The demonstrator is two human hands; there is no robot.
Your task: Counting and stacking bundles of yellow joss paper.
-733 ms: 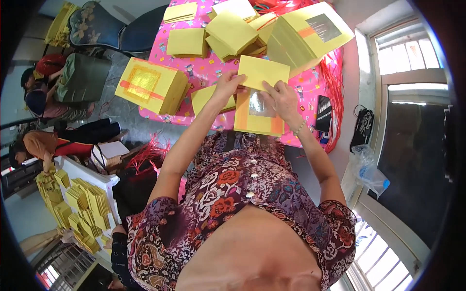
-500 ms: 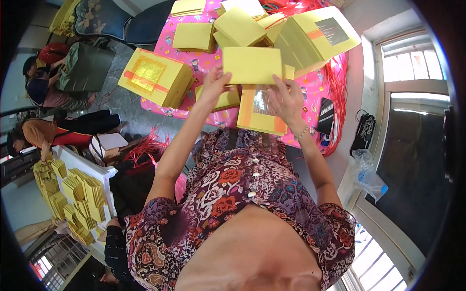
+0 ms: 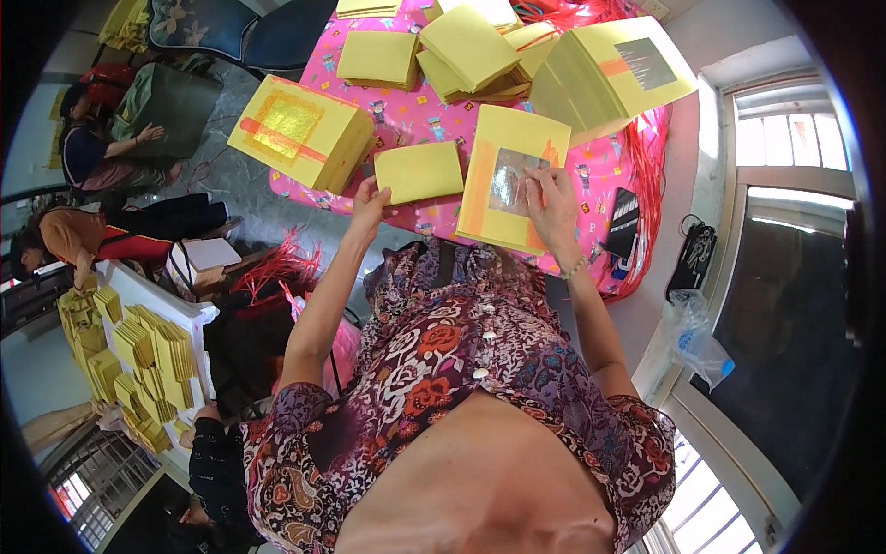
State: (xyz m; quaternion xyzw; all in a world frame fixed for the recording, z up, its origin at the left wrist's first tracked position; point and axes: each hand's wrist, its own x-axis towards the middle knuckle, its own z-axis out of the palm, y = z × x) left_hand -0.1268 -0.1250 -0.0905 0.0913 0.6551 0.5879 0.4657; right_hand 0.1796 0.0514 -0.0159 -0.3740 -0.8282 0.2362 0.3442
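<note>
With my left hand [image 3: 368, 205] closed at its near left corner, a folded yellow paper packet [image 3: 418, 173] lies low over the pink table cover. To its right is a stack of yellow paper sheets [image 3: 480, 198] with a silver foil square and orange bands. My right hand [image 3: 553, 205] rests over that foil square, its thumb and fingertips pinched at the top sheet. The fingers partly cover the foil. A thick yellow paper block [image 3: 346, 148] with a gold foil square stands left of the packet.
Several yellow packets [image 3: 469, 46] lie piled at the back of the pink-covered table [image 3: 406, 125]. An opened yellow folder of sheets [image 3: 577, 83] leans at the right, beside red strings [image 3: 649, 185] and a dark phone [image 3: 623, 220]. People work at the left near a white table [image 3: 198, 319].
The folded packet has come down to the left, from between both hands to the table. My right hand has left it and moved onto the foil sheets, which now show fully.
</note>
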